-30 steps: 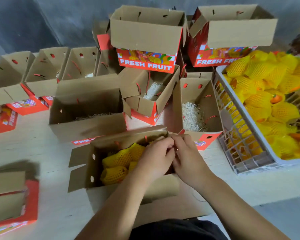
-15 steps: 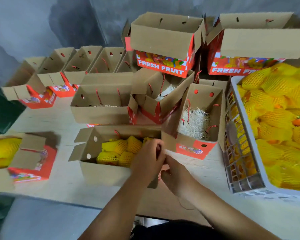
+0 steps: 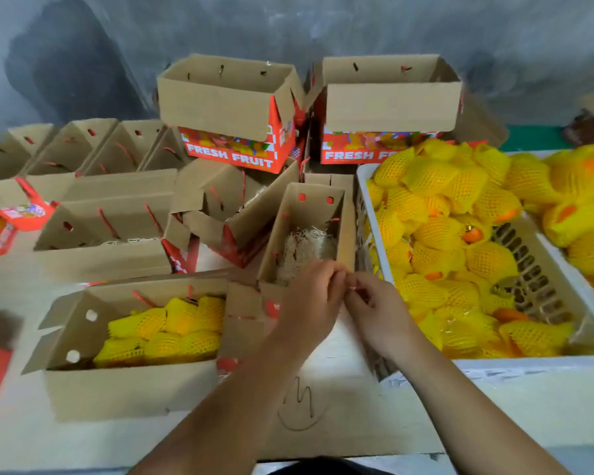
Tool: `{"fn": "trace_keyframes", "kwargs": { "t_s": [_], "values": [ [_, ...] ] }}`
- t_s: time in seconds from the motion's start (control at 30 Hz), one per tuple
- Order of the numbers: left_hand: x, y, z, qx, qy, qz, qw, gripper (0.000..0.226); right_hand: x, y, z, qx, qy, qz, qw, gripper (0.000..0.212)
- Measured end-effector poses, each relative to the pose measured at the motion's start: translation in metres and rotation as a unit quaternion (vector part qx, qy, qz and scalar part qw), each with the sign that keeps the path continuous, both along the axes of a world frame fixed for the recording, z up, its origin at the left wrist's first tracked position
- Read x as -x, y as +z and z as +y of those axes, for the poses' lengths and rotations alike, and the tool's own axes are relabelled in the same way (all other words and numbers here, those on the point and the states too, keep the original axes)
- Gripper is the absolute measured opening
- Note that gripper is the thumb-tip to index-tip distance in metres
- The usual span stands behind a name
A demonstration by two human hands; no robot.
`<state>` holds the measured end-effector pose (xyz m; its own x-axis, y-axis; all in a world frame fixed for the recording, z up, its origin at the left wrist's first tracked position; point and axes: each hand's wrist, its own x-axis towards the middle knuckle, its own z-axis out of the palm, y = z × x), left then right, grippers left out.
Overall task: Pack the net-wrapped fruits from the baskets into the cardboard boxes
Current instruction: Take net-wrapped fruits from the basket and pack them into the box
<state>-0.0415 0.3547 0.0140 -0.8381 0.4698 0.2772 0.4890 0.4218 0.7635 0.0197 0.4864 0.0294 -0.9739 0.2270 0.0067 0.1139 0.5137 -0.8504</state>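
Right by the near edge of the straw-lined box (image 3: 306, 234), both hands meet: left hand (image 3: 311, 303) and right hand (image 3: 378, 310) have fingertips pinched together on something tiny and reddish, can't tell what. Net-wrapped fruits (image 3: 439, 234) are heaped in the white slotted basket (image 3: 367, 214), and more already sit in the open box on the left (image 3: 131, 389). Those foam nets look soft and squishy, fruit probably light but bruisable, so cupping one around its middle beats yanking the loose net ends. Boxes are plain corrugated card, stiff enough
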Motion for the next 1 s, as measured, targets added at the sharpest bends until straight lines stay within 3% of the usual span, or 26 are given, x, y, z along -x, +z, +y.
{"fn": "trace_keyframes", "kwargs": {
  "t_s": [0.13,0.27,0.43,0.5,0.7,0.77,0.9,1.0],
  "values": [
    [-0.003,0.001,0.076,0.048,-0.11,-0.011,0.993,0.023,-0.019,-0.004,0.084,-0.059,-0.075,-0.001,0.995,0.023],
    [0.011,-0.004,0.129,0.187,-0.157,0.067,0.967,0.027,-0.017,-0.015,0.151,-0.098,-0.125,-0.084,0.984,0.025],
    [0.038,-0.013,0.176,0.481,-0.195,0.114,0.847,0.012,0.017,-0.016,0.185,-0.128,-0.134,-0.057,0.981,0.052],
    [0.052,-0.014,0.192,0.483,-0.171,0.119,0.851,0.016,0.038,-0.016,0.194,-0.158,-0.148,-0.024,0.976,0.061],
    [0.071,-0.032,0.195,0.316,-0.082,0.16,0.931,0.024,0.097,-0.024,0.229,-0.246,-0.182,0.005,0.952,0.09],
    [0.071,-0.036,0.195,0.305,-0.079,0.158,0.936,0.026,0.114,-0.029,0.241,-0.247,-0.215,0.016,0.945,0.085],
    [0.073,-0.036,0.195,0.294,-0.074,0.142,0.942,0.023,0.124,-0.043,0.248,-0.176,-0.292,0.147,0.929,0.052],
    [0.073,-0.036,0.194,0.295,-0.072,0.138,0.943,0.026,0.124,-0.052,0.244,-0.167,-0.296,0.148,0.929,0.048]
  ]
}}
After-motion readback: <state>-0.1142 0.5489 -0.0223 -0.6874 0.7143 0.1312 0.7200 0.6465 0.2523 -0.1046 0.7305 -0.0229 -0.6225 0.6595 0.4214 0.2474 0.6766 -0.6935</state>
